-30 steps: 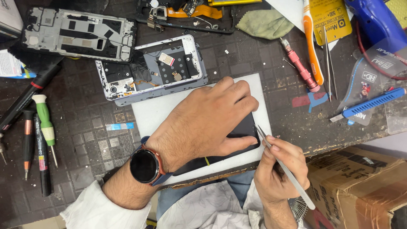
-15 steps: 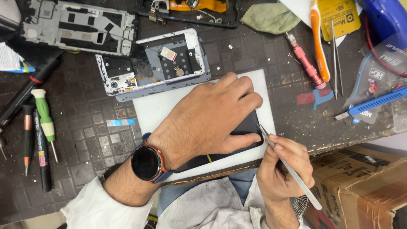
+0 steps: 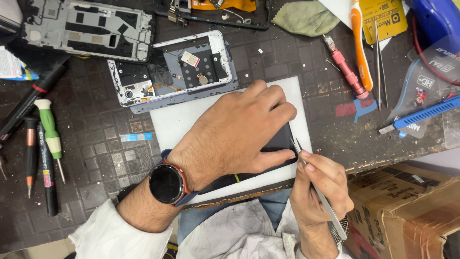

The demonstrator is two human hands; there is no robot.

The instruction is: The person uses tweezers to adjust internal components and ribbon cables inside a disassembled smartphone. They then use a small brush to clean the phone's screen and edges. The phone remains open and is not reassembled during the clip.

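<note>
In the head view, the left hand (image 3: 239,136), wearing a round dark wristwatch (image 3: 167,183), is pressing flat, fingers spread and grasping nothing, on a dark flat rectangular phone panel (image 3: 282,139) that is lying on a white rectangular work mat (image 3: 182,122) near the bench's front edge. The right hand (image 3: 318,184) is pinching thin metal tweezers (image 3: 316,192), their tip touching the panel's right edge. By the look of it, the edge is being picked or pried at; continuing calls for a steady hold-down and a fine, shallow tip. An opened grey phone frame (image 3: 172,72) is lying just beyond the mat.
</note>
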